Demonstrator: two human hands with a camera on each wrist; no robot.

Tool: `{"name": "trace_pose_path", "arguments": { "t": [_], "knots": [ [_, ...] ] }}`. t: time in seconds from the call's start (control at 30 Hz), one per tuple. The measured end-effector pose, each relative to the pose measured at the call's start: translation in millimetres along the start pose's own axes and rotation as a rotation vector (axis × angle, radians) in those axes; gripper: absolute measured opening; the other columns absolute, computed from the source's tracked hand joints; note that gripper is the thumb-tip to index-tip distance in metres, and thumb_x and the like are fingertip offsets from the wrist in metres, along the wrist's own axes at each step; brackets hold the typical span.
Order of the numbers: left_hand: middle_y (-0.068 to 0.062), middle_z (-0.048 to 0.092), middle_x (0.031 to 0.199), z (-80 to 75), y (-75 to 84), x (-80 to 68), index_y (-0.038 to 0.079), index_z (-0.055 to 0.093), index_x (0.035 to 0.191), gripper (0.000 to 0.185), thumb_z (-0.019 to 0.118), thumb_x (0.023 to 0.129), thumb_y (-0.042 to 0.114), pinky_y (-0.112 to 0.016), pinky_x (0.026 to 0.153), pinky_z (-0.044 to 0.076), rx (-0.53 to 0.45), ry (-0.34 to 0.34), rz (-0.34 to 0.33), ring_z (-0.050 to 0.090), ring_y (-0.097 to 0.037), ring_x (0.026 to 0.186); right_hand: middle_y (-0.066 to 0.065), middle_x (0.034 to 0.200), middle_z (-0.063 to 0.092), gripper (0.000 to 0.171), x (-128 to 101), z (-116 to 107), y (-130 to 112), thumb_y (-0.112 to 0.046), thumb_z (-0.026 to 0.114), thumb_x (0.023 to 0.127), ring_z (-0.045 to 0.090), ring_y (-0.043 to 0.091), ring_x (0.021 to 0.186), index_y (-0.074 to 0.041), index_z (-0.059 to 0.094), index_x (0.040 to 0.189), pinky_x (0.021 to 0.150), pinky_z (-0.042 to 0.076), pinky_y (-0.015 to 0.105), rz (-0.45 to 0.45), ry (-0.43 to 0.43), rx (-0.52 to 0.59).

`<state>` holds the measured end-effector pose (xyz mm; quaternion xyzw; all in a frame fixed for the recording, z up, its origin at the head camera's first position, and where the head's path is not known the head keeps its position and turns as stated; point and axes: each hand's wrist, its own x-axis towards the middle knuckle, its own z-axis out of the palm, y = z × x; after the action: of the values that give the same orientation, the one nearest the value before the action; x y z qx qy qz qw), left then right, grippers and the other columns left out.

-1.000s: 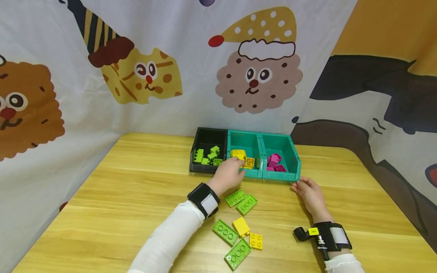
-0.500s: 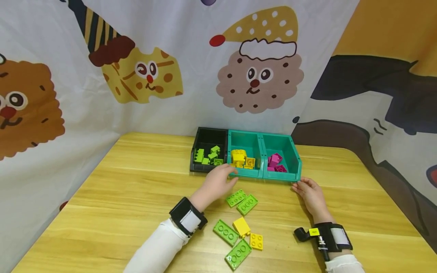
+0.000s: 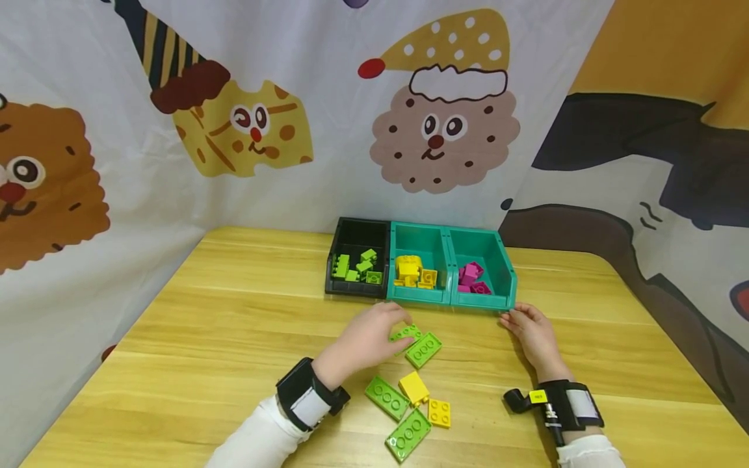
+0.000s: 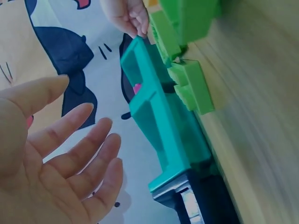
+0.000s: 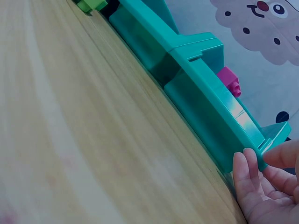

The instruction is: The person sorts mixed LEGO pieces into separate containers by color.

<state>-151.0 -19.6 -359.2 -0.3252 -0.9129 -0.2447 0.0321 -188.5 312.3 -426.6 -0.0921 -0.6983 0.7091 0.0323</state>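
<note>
On the pale wooden desk [image 3: 234, 325], three joined plastic bins [image 3: 421, 265] sit toward the far edge. The right hand [image 3: 529, 331] steadies their right corner with relaxed fingers. The left hand [image 3: 368, 338], fingers spread and holding nothing, reaches the flat green studded brick [image 3: 409, 333] mid-desk; a pinch seems next.

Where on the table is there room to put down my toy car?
The wooden table is bare on its left side, beside the black bin, and on its right, past the right hand. It is crowded around the loose green and yellow bricks by the left hand.
</note>
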Motion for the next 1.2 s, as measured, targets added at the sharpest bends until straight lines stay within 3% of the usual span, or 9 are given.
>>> {"name": "trace_pose_path", "arguments": {
  "t": [0.27,0.37,0.5,0.67,0.9,1.2],
  "knots": [
    [-0.002,0.065,0.112,-0.6,1.4,-12.9,0.011,0.067,0.11,0.033,0.07,0.084,0.031,-0.028,0.088,0.05,-0.038,-0.121,0.049,0.062,-0.016,0.1,-0.005,0.087,0.054,0.025,-0.5,-0.7,-1.3,-0.007,0.041,0.099,0.06,0.001,0.083,0.008,0.036,0.119,0.08,0.052,0.016,0.008,-0.001,0.0],
    [0.0,0.065,0.11,-1.5,0.9,-18.0,0.013,0.067,0.112,0.036,0.071,0.083,0.033,-0.024,0.084,0.05,-0.054,-0.2,0.057,0.061,-0.013,0.096,-0.005,0.088,0.055,0.025,-0.3,-1.0,-1.2,-0.007,0.041,0.099,0.06,0.001,0.083,0.007,0.036,0.119,0.08,0.052,0.016,0.009,-0.005,-0.002],
    [0.003,0.064,0.114,-3.6,1.7,-22.5,0.015,0.066,0.115,0.04,0.072,0.082,0.036,-0.024,0.088,0.048,-0.029,-0.308,0.07,0.059,-0.009,0.1,-0.006,0.088,0.054,0.026,-0.1,-1.4,-1.7,-0.007,0.04,0.099,0.06,0.001,0.084,0.008,0.036,0.12,0.08,0.052,0.015,0.003,-0.007,-0.016],
    [0.004,0.062,0.117,-3.0,4.3,-25.5,0.018,0.062,0.122,0.049,0.076,0.078,0.035,-0.023,0.09,0.047,-0.008,-0.385,0.076,0.057,-0.007,0.103,-0.006,0.087,0.055,0.027,0.3,-1.6,-1.2,-0.007,0.041,0.099,0.06,0.001,0.084,0.009,0.035,0.121,0.08,0.052,0.015,0.002,-0.006,-0.008],
    [0.006,0.058,0.116,2.6,7.3,-30.7,0.021,0.057,0.127,0.066,0.084,0.067,0.031,-0.02,0.085,0.047,0.031,-0.478,0.096,0.054,-0.004,0.097,-0.005,0.089,0.054,0.03,-0.5,-1.9,-0.3,-0.008,0.041,0.1,0.06,0.001,0.084,0.01,0.034,0.122,0.08,0.052,0.015,0.001,-0.003,-0.024],
    [0.011,0.054,0.097,10.3,10.5,-31.0,0.021,0.058,0.108,0.051,0.086,0.066,0.028,-0.016,0.074,0.045,0.099,-0.506,0.121,0.049,0.0,0.084,-0.004,0.089,0.054,0.029,-2.0,-0.8,-1.5,-0.008,0.042,0.099,0.06,0.002,0.084,0.01,0.035,0.121,0.081,0.052,0.015,-0.007,0.0,-0.001]
  ]
}}
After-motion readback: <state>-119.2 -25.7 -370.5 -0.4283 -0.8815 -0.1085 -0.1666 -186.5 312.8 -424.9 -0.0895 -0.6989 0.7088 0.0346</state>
